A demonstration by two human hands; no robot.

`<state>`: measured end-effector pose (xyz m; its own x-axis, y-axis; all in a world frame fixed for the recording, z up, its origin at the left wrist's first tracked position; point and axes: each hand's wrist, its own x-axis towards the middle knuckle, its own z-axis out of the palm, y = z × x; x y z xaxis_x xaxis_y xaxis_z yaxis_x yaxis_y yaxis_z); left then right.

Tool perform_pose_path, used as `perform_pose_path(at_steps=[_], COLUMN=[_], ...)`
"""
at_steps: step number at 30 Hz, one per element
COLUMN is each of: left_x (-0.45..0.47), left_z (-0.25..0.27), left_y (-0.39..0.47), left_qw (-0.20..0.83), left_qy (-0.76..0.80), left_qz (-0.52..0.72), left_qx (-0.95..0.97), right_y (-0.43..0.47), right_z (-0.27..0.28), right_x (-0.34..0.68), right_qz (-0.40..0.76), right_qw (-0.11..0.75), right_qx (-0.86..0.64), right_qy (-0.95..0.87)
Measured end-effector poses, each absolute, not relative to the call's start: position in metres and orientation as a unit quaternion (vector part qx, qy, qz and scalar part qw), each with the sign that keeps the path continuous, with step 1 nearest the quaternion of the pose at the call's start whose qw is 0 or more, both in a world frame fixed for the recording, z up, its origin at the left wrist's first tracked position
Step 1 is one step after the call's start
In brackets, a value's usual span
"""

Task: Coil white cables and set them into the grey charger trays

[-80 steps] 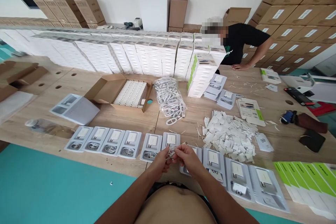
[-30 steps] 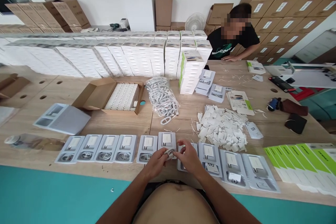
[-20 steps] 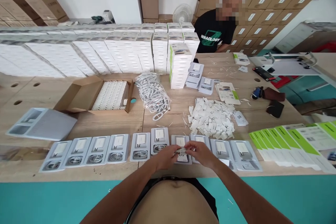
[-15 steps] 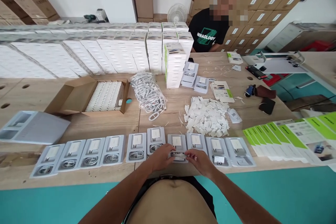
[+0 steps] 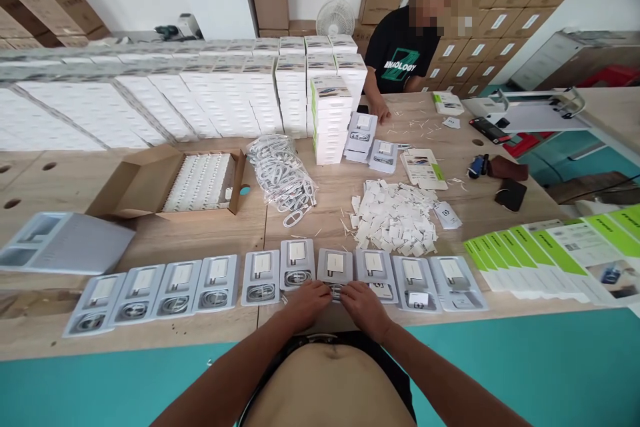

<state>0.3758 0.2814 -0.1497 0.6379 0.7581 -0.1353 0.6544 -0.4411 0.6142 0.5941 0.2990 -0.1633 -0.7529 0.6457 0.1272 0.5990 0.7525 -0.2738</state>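
In the middle of a row of grey plastic trays, one tray (image 5: 325, 273) has a white charger (image 5: 335, 262) in its upper compartment and a coiled charging cable (image 5: 335, 289) in its lower one. My left hand (image 5: 309, 305) is closed at the cable's left side, fingertips pressed on it. From the right, my right hand (image 5: 365, 310) presses on the same cable with bent fingers. The palms hide the tray's near edge. Trays to the left (image 5: 261, 278) hold chargers and coiled cables. Those to the right (image 5: 413, 283) hold chargers with small white cards or leaflets below.
Beyond the trays lie a heap of white folded leaflets (image 5: 395, 217), a bag of cables (image 5: 281, 170) and a carton of chargers (image 5: 200, 181). Stacked white boxes (image 5: 225, 97) line the back. Green-and-white box sleeves (image 5: 545, 257) lie right. A person (image 5: 400, 57) sits opposite, one hand on the table.
Both hands have come closer together and lower over the cable, which now sits down in the tray's lower compartment. The person opposite has brought a hand onto the table.
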Motion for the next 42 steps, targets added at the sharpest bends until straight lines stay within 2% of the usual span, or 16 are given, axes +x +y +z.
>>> perform_pose_path(at_steps=[7,10,13,18,23,29,32,36,38,42], left_x=[0.386,0.387,0.376,0.327,0.284,0.281,0.287,0.31,0.325,0.349], left_z=[-0.155,-0.15,-0.138,-0.12,-0.133,-0.141,-0.125,-0.087,-0.07,-0.05], left_y=[0.286,0.285,0.288,0.351,0.445,0.466,0.447,0.412,0.395,0.368], left_qw=[0.342,0.361,0.381,0.354,0.31,0.416,0.495,0.56,0.579,0.603], left_qy=[0.44,0.447,0.465,0.611,0.762,0.742,0.695,0.627,0.601,0.576], left_qz=[0.088,0.096,0.117,0.174,0.169,0.162,0.184,0.238,0.266,0.319], left_qx=[0.826,0.813,0.79,0.687,0.542,0.5,0.488,0.486,0.482,0.45], right_y=[0.298,0.306,0.312,0.307,0.298,0.302,0.32,0.367,0.394,0.426], right_z=[-0.167,-0.158,-0.143,-0.116,-0.092,-0.086,-0.083,-0.063,-0.048,-0.019], right_x=[0.591,0.587,0.586,0.596,0.603,0.602,0.595,0.572,0.557,0.539], right_qz=[0.081,0.105,0.169,0.278,0.385,0.41,0.376,0.242,0.166,0.045], right_qw=[0.065,0.042,0.079,0.192,0.202,0.216,0.251,0.289,0.262,0.154], right_qx=[-0.292,-0.274,-0.312,-0.504,-0.532,-0.532,-0.536,-0.503,-0.471,-0.426], right_qy=[-0.951,-0.955,-0.932,-0.795,-0.726,-0.709,-0.713,-0.778,-0.826,-0.89])
